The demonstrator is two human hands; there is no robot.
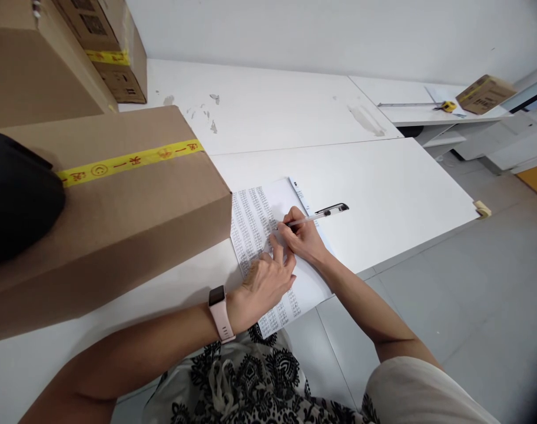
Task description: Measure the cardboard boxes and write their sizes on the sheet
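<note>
Currently, the right hand point(307, 240) pinches the clear-barrelled pen point(310, 218), long axis slanting rightward above the handwritten sheet point(249, 218). The left hand point(268, 278), gripping nothing, rests on that sheet beside the pen's writing end.

White paper point(309, 282) striped with black writing point(249, 221), clear-and-black pen point(312, 218), pink watch strap point(222, 319), brown box point(162, 191), yellow red-printed tape point(133, 161).

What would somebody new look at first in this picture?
Probably the big cardboard box on the left, with bright yellow tape across its top. Next, in the middle, the right hand holds a pen at a sheet of paper with columns of small writing. The left hand lies on that sheet, a pink-strapped watch around its wrist.
</note>
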